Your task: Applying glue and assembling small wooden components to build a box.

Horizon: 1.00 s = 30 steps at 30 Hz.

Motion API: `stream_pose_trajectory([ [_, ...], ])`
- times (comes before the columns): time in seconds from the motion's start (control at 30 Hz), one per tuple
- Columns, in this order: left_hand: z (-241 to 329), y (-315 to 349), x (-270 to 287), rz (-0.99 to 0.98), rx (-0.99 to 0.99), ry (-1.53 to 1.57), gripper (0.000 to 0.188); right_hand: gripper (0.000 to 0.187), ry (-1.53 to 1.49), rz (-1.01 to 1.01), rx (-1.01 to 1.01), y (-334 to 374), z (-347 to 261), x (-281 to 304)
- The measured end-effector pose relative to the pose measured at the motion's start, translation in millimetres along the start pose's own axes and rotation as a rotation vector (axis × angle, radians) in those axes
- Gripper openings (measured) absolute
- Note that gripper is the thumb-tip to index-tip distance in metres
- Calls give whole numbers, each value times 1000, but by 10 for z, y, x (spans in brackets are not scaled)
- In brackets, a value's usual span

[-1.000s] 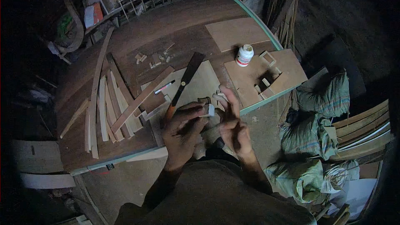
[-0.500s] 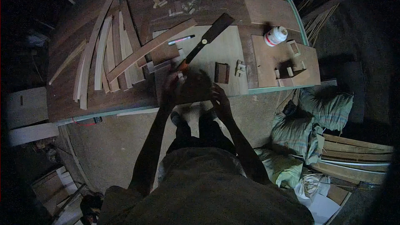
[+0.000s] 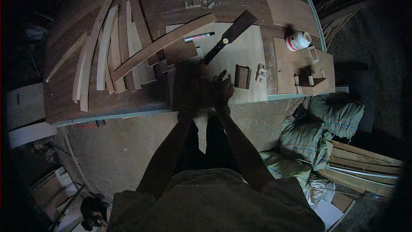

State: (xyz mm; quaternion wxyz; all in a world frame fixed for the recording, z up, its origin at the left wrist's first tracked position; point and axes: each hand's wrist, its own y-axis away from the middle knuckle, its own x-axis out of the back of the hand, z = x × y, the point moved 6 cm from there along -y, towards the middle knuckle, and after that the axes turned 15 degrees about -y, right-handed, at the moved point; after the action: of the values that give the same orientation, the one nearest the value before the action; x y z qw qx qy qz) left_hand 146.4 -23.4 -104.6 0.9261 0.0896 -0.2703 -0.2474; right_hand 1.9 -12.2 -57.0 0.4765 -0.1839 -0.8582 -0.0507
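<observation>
My right hand (image 3: 224, 90) is over the near edge of the pale board (image 3: 253, 56), its visible fingers stretched out and apart. Close beside it on the left is my left hand (image 3: 196, 92), so deep in shadow that its fingers and anything in them are hidden. A dark square panel (image 3: 180, 83) lies beneath the left hand. Beyond the hands rests a long dark tool (image 3: 240, 25) with a wide flat end and a pale round spot; its near end runs into shadow. Right of my hands lie a small brown wooden frame (image 3: 243, 77) and a cluster of small pale wood pieces (image 3: 261, 73).
Long wood strips (image 3: 107, 47) fan across the table's left, one lying crosswise (image 3: 167, 43) near a marker pen (image 3: 199, 37). Wood offcuts (image 3: 197, 1) lie at the back. A white bottle (image 3: 299, 41) stands right. Stuffed sacks (image 3: 337, 114) sit on the floor.
The table has shifted rightward in view. My right hand has moved left and forward, toward the left hand, and the two are now close together. The dark tool stays in place on the board.
</observation>
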Motion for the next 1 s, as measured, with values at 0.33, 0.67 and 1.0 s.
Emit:
stream_pose_trajectory([
  [0.33,921,-152,684,296,-138,361,51,82,-907,15,-160,-46,-322,437],
  [0.67,2913,498,1421,341,-255,581,53,91,-1031,246,312,216,-1603,2628],
  [1.0,4158,1155,1480,309,-699,756,48,60,-521,487,590,768,-1857,3762],
])
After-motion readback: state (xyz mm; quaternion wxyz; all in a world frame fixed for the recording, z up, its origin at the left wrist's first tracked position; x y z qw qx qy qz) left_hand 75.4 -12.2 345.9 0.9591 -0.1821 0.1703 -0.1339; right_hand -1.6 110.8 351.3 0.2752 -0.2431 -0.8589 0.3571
